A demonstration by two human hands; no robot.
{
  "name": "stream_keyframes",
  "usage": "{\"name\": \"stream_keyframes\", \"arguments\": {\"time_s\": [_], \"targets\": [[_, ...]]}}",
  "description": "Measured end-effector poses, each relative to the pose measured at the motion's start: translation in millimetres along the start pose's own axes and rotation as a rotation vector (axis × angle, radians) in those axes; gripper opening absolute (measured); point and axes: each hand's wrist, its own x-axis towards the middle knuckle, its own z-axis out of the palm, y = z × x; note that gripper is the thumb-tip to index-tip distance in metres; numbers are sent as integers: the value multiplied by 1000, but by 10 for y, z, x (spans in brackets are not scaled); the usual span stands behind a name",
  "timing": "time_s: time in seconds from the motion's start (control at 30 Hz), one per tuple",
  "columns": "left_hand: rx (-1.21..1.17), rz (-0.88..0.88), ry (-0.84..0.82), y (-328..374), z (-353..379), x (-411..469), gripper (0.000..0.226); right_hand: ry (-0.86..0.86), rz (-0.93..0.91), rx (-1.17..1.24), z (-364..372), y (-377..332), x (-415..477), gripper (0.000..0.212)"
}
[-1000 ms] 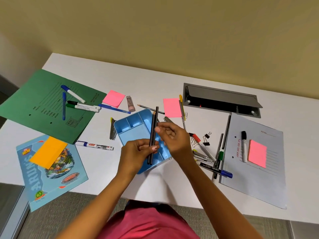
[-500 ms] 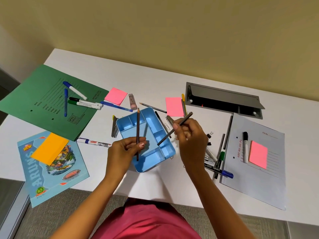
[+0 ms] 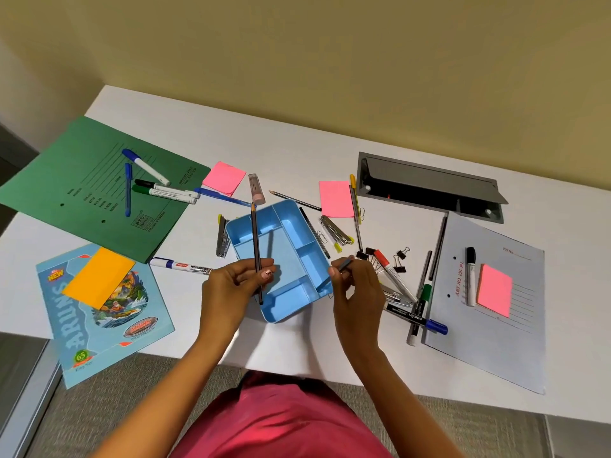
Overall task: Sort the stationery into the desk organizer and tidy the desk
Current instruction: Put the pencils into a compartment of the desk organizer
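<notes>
Currently one pencil [image 3: 255, 246] is pinched by the left hand [image 3: 231, 285] over the organizer [image 3: 281, 317] near the tabletop's front edge, a second pencil [image 3: 344, 266] by the right hand [image 3: 355, 285]; both are judged light, stiff, best held mid-shaft.

The white bench [image 3: 297, 153] carries a green paper folder [image 3: 66, 180] at the left, a blue illustrated book [image 3: 76, 338] at the front edge, a light blue plastic tray with compartments [image 3: 287, 249] in the middle and a grey-blue paper folder [image 3: 489, 352] at the right. A square pink sticky pad [image 3: 224, 178] and what seems to be a pinkish eraser [image 3: 256, 193] lie behind the tray, and black binder clips [image 3: 400, 257] lie to its right.
</notes>
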Motion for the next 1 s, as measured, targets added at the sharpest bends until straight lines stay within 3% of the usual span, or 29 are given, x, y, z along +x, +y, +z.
{"name": "stream_keyframes", "arguments": {"time_s": [0.27,0.43,0.57,0.67,0.87,1.0], "targets": [[-11,16,-32,13,64,-23,18,-48,135,-41,144,260,-52,20],[3,19,-49,36,105,-46,19,39,168,-43,154,293,-9,10],[37,57,-65,59,136,-70,20,159,234,83,51,143,46,26],[122,109,-78,70,191,-84,21,225,193,146,-86,-79,92,27],[330,281,-194,69,387,-166,13,-144,77,175,-141,-412,165,29],[380,339,-214,2,464,-188,15,-197,74,207,-85,-397,114,23]]}}
